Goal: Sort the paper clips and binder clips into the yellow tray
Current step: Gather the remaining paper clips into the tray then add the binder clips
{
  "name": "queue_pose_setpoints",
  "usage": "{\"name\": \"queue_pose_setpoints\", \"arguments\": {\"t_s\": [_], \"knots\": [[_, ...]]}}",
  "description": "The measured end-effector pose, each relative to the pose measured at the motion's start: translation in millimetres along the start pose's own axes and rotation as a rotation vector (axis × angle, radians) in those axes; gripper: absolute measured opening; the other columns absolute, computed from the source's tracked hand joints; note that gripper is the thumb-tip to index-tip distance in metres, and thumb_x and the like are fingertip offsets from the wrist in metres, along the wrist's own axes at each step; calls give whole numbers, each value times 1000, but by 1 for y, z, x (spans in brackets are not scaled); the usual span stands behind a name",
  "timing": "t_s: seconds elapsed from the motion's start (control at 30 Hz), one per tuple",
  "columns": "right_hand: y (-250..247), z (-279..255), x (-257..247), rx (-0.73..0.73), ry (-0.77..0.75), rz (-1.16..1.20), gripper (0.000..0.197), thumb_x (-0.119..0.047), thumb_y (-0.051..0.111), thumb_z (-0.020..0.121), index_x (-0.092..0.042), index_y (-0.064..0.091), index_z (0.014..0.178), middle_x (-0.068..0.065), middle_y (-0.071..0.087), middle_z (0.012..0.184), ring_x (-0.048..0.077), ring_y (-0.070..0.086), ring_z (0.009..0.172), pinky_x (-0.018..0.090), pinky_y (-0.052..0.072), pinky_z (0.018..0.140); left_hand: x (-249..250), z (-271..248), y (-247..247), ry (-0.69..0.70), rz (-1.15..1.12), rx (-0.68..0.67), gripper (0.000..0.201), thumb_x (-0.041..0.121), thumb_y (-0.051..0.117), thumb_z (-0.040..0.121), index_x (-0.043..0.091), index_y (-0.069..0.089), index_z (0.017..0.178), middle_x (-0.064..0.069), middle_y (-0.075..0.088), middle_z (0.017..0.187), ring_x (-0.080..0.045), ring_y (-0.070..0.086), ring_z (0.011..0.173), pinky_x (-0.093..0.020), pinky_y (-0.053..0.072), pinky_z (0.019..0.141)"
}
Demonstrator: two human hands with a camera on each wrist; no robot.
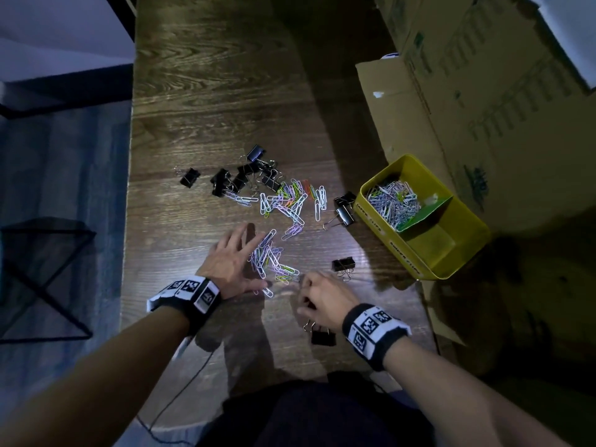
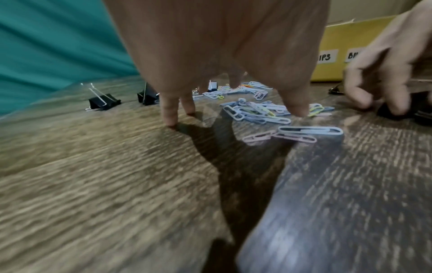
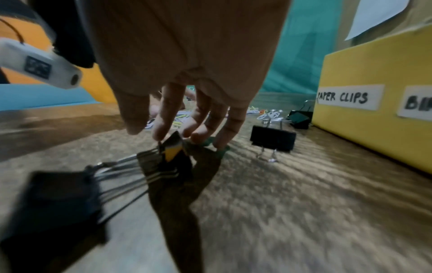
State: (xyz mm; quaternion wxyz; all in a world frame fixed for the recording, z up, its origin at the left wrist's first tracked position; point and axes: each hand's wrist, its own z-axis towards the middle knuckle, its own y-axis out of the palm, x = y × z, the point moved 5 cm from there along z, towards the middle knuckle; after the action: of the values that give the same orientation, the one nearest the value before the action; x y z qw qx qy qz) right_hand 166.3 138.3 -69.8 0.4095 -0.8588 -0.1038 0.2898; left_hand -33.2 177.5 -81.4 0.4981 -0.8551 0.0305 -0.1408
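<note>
My left hand [image 1: 254, 262] is open, its spread fingers [image 2: 170, 114] and thumb touching the wooden table around a small heap of pastel paper clips [image 1: 274, 259] [image 2: 257, 110]. My right hand [image 1: 304, 298] [image 3: 151, 129] is curled, and its fingertips pinch a black binder clip [image 3: 174, 153]. A second binder clip [image 1: 322, 337] lies under that wrist. The yellow tray [image 1: 464, 253] at the right has paper clips [image 1: 393, 201] in its far compartment. Its near compartment, past a green divider, looks bare. A larger spread of paper clips [image 1: 293, 198] and several binder clips [image 1: 238, 179] lie mid-table.
Two binder clips [image 1: 343, 208] lie against the tray's left wall, one [image 1: 343, 264] stands near my right hand, and one [image 1: 190, 177] sits apart at the left. Cardboard boxes [image 1: 483, 108] rise behind the tray. The table's left edge [image 1: 127, 221] drops to the floor.
</note>
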Motion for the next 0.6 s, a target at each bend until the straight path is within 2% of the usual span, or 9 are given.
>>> {"name": "queue_pose_setpoints", "arguments": {"t_s": [0.07, 0.13, 0.2, 0.27, 0.33, 0.43, 0.5, 0.6], "knots": [[-17, 10, -7, 39, 57, -3, 49, -45, 60, 86, -15, 52, 124, 10, 45, 126, 27, 41, 120, 45, 40, 101, 9, 0, 1, -24, 74, -61, 119, 75, 66, 51, 44, -5, 142, -5, 2, 154, -34, 19, 133, -53, 31, 103], [-25, 26, -16, 59, 157, 71, 79, -46, 68, 80, -13, 29, 141, 16, 35, 134, 31, 36, 125, 46, 42, 102, 19, -2, 4, -76, 72, -85, 122, 61, 75, 53, 41, -5, 142, -7, 4, 151, -34, 26, 127, -50, 37, 99], [-22, 43, -23, 44, 250, 75, 110, -44, 77, 71, -12, 6, 149, 21, 28, 137, 34, 32, 126, 43, 43, 102, 24, -4, 11, -165, -29, -64, 123, 48, 80, 56, 36, -6, 144, -13, 8, 148, -35, 30, 121, -45, 38, 99], [-18, 57, -30, 43, 289, -8, 123, -42, 80, 67, -6, -5, 148, 25, 25, 137, 36, 32, 124, 43, 39, 103, 30, -6, 16, -221, -168, -38, 123, 40, 82, 58, 29, -3, 146, -14, 10, 146, -37, 30, 121, -42, 35, 102], [-18, 67, -35, 49, 304, -115, 120, -37, 81, 68, -1, -3, 147, 28, 26, 136, 37, 33, 121, 43, 34, 103, 34, -4, 13, -255, -243, -22, 120, 30, 82, 58, 25, 2, 147, -15, 10, 145, -40, 27, 124, -42, 32, 105], [-20, 71, -36, 31, 317, -45, 109, -29, 83, 67, -2, 13, 145, 24, 26, 135, 38, 35, 119, 42, 40, 98, 34, 2, 5, -280, -336, -23, 105, 14, 78, 60, 21, 17, 145, -11, 13, 147, -42, 31, 123, -42, 37, 102], [-22, 71, -40, 31, 270, 29, 89, -13, 79, 72, 0, 25, 141, 23, 30, 132, 38, 39, 119, 42, 45, 95, 32, 5, 2, -233, -386, 5, 89, 7, 75, 61, 16, 33, 139, -9, 23, 144, -40, 41, 118, -44, 40, 100], [-22, 71, -41, 32, 228, 43, 52, 3, 59, 82, 3, 40, 130, 23, 43, 123, 38, 51, 109, 43, 50, 90, 32, 4, -2, -138, -377, 62, 55, -3, 65, 67, 7, 55, 121, -10, 41, 134, -35, 54, 110, -41, 46, 95]]}}
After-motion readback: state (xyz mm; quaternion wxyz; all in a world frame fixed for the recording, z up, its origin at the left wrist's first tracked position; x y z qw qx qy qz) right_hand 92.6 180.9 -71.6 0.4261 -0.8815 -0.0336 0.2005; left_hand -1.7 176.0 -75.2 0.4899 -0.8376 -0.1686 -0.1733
